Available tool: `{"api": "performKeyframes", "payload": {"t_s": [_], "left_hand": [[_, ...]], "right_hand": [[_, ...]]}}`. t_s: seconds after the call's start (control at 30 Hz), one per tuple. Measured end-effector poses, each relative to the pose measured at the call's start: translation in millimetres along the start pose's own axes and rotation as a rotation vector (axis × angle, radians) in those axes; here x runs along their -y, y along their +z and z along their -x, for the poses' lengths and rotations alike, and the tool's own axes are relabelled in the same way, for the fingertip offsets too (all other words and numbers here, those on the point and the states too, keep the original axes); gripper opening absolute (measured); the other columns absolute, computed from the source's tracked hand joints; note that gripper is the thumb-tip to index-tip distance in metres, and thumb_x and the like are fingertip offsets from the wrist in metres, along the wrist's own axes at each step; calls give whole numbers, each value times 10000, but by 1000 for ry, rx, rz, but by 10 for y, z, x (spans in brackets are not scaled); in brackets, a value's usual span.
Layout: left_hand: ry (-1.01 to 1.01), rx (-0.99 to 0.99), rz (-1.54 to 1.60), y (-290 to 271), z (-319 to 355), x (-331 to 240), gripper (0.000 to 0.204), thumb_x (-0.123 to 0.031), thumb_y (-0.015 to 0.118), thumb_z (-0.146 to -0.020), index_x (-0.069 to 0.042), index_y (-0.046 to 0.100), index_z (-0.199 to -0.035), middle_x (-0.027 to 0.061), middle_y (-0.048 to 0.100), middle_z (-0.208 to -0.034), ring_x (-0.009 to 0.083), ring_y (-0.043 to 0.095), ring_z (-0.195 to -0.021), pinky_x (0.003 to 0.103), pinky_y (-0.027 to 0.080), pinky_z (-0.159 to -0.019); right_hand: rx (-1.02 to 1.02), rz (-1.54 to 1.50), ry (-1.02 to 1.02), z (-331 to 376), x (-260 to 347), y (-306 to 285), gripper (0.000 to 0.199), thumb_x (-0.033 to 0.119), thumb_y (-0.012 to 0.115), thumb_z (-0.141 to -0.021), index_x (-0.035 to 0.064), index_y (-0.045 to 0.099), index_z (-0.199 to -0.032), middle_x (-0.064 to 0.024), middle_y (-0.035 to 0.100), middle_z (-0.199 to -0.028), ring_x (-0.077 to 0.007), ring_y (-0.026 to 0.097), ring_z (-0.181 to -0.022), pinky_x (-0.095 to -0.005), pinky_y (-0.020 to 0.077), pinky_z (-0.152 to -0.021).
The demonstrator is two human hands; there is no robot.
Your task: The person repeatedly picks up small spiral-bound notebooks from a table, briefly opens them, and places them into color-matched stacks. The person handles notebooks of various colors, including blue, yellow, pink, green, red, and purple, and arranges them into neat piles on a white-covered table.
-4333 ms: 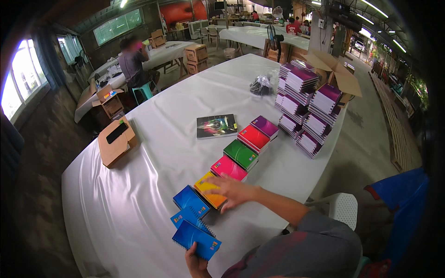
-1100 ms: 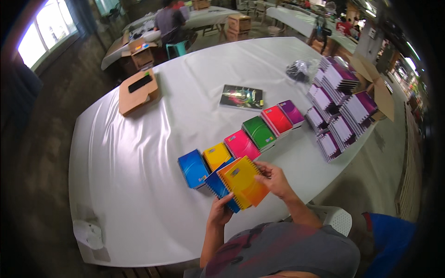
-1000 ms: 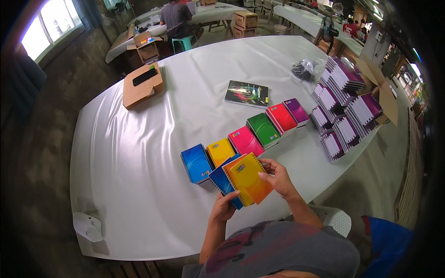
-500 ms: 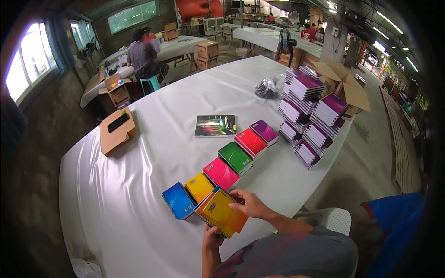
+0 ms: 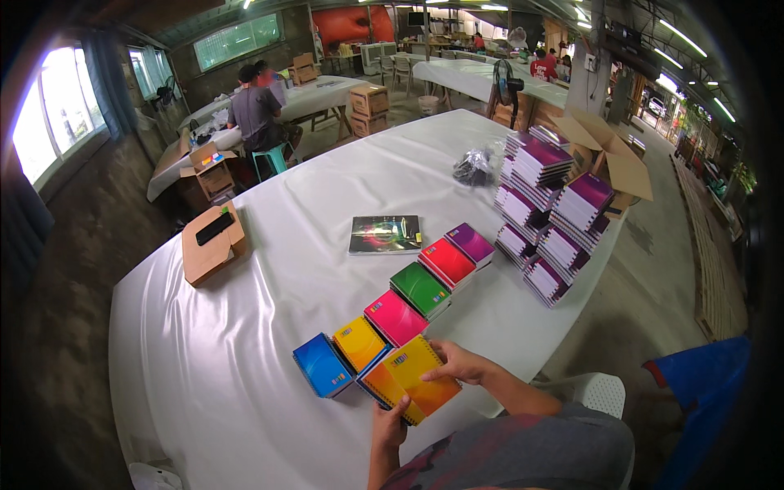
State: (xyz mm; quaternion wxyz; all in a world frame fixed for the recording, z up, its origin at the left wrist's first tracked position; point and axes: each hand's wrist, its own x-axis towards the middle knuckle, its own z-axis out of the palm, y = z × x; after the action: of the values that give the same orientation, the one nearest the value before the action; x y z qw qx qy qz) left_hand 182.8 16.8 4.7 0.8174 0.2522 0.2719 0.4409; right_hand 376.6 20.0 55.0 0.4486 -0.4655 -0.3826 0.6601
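Yellow spiral notebooks, one fanned over an orange-yellow one, are held low over the near side of the table. My left hand grips their lower spiral edge, thumb on the cover. From the right, my right hand closes on the top notebook, thumb across its cover. Just beyond them runs a slanting row of small spiral-notebook piles: blue, yellow, pink, green, red and purple. The held notebooks overlap the yellow pile's near side in view.
A dark-covered book lies beyond the row. Tall stacks of purple notebooks stand at right, before an open cardboard box. Cardboard with a phone lies left. A white chair is beside me; people sit at farther tables.
The view has shifted slightly, moving the whole scene down and right in the picture. The top yellow notebook is turned more squarely toward me, and my left thumb now rests on the front cover.
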Motion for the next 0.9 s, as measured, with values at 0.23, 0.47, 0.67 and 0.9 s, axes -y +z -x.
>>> {"api": "performKeyframes", "payload": {"t_s": [0.23,0.47,0.67,0.9], "left_hand": [[-47,-86,92,-65,-10,145,449,-284,573,-875,-73,397,-1229,93,532,-1157,232,564,-999,375,469,-856],[-328,41,-49,-131,76,-127,495,-403,497,-893,-111,366,-1271,125,497,-1201,303,539,-1055,514,508,-753],[-677,241,292,-123,106,-51,524,-377,511,-883,-76,368,-1288,137,504,-1199,320,530,-1062,506,487,-805],[-607,112,209,-195,552,78,535,-312,565,-800,-84,407,-1257,131,528,-1157,317,546,-1010,492,486,-791]], "right_hand": [[-84,-156,94,74,-277,-73,380,14,702,-736,-9,573,-1093,-88,625,-1048,-160,592,-948,-306,460,-857],[194,393,-26,38,559,-394,408,23,687,-752,0,535,-1129,-54,615,-1048,-138,573,-945,-292,457,-842],[1245,1614,-284,-230,1005,699,318,125,654,-653,48,615,-959,-172,634,-870,-388,581,-838,-451,476,-671],[1272,1689,-395,-203,-156,1041,212,123,586,-743,120,611,-954,-56,640,-939,-247,608,-859,-496,421,-826]]}}
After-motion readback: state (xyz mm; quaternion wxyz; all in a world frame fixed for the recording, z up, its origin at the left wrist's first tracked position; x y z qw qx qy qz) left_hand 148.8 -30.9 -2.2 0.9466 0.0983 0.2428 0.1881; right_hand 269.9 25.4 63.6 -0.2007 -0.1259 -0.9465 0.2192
